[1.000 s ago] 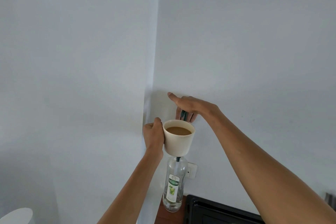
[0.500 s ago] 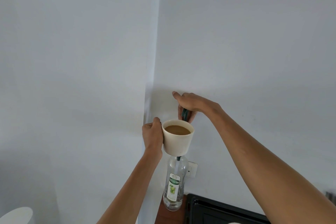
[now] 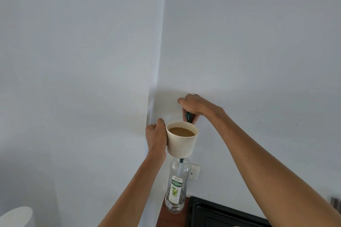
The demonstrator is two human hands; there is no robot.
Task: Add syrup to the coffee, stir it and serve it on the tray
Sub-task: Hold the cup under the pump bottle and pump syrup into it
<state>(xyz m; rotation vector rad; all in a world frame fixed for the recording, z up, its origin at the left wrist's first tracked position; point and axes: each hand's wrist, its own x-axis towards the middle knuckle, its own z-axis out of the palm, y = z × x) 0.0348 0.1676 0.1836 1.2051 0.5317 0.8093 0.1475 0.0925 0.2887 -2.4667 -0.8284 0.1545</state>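
Observation:
My left hand (image 3: 155, 136) grips the handle side of a cream mug (image 3: 181, 143) full of light brown coffee and holds it up in the air. The mug hangs in front of the neck of a clear syrup bottle (image 3: 175, 190) with a white and green label, standing on a brown wooden counter (image 3: 162, 217). My right hand (image 3: 193, 106) is closed over the dark green pump head (image 3: 189, 116) on top of the bottle, just behind the mug's rim. The pump's spout and any syrup stream are hidden by the mug.
A black tray (image 3: 221, 215) lies on the counter right of the bottle. A white wall socket (image 3: 194, 171) sits behind the bottle. White walls meet in a corner behind my hands. A white rounded object (image 3: 16, 216) shows at the lower left edge.
My right hand's fingers have curled down from stretched out to closed over the pump head. The mug and my left hand have barely moved.

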